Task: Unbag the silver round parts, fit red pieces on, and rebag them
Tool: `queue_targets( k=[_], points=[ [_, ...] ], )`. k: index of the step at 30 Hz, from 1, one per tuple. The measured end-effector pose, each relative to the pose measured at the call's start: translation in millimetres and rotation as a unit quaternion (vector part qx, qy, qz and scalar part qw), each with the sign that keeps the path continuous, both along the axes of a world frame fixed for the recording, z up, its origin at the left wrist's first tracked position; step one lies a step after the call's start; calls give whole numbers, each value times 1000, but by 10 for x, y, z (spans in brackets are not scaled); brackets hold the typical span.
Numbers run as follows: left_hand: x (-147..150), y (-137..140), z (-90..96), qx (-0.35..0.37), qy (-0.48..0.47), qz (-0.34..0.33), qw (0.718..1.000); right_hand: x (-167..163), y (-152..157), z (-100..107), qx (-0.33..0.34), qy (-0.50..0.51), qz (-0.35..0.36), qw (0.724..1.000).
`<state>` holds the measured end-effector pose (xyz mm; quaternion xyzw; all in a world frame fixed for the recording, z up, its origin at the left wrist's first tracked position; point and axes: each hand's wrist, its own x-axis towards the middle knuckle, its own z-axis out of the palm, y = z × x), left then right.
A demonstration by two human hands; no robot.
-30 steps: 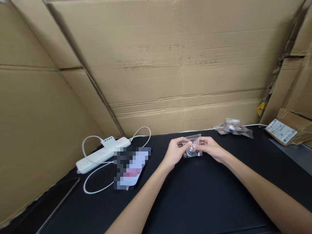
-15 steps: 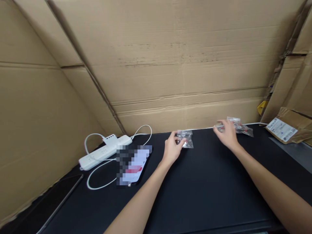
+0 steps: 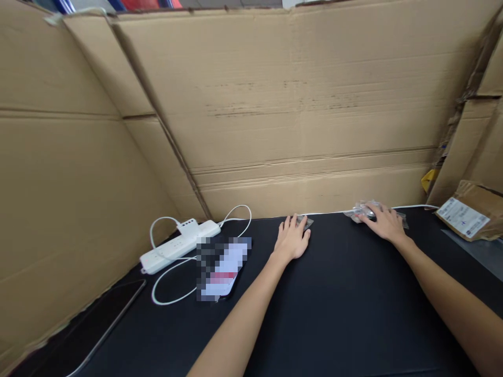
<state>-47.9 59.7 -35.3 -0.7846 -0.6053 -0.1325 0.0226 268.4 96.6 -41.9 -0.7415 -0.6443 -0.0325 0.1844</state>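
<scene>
My left hand (image 3: 292,238) lies palm down with fingers spread over a small clear plastic bag (image 3: 309,222) at the back of the black tabletop (image 3: 338,303). Most of that bag is hidden under the hand. To the right, my right hand (image 3: 384,222) rests with its fingers stretched out on several clear plastic bags (image 3: 357,210) heaped near the cardboard wall. Bits of red show inside these bags; I cannot make out their contents.
Left of my hands lie a phone (image 3: 230,267) with a partly blurred screen and a white power strip (image 3: 181,246) with white cables. A dark tablet-like device (image 3: 94,324) is at front left. At right sits a brown labelled package (image 3: 471,212). Cardboard walls (image 3: 294,125) enclose the table.
My left hand has gone from pinching at the bag's edge to lying flat over it. My right hand has shifted right and flattened onto the bags. The view has tilted up slightly.
</scene>
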Motion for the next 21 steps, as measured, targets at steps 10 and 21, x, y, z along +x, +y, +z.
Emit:
queue_targets(
  k=[10, 21],
  points=[
    [524, 190, 6, -39, -70, 186, 979, -1339, -89, 50, -32, -14, 54, 998],
    [524, 190, 79, 33, -186, 188, 964, -1475, -83, 53, 34, 108, 138, 984]
  ],
)
